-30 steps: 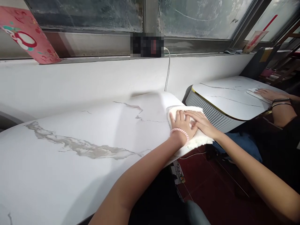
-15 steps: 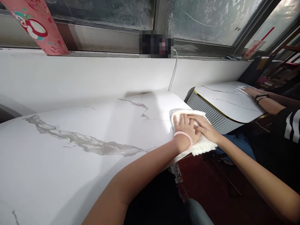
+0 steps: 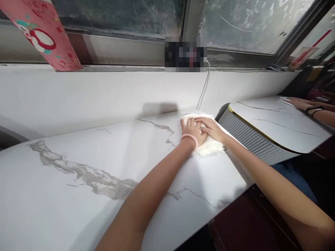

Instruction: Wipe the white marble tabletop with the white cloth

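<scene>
A white, fluffy cloth (image 3: 210,145) lies on the white marble-patterned tabletop (image 3: 78,212), close to the wall and the table's far right corner. Pressed flat on it is my left hand (image 3: 193,129), its fingers spread, with a pink coiled band (image 3: 192,136) round the wrist. My right hand (image 3: 213,129) rests beside the left one, also flat on the cloth, and its fingertips meet the left hand. Both hands cover the middle of the cloth. Part of its edge hangs near the table's right side.
A white wall (image 3: 110,90) and window sill run behind the table. On the sill stand a pink patterned box (image 3: 47,38) and a cup with a red straw (image 3: 303,57). A second table (image 3: 277,120) with ribbed sides is at right, where another person's hand (image 3: 298,103) holds a cloth.
Both my hands and the cloth have slid from the table's right front edge back toward the wall and slightly left. The view has shifted a little, too.
</scene>
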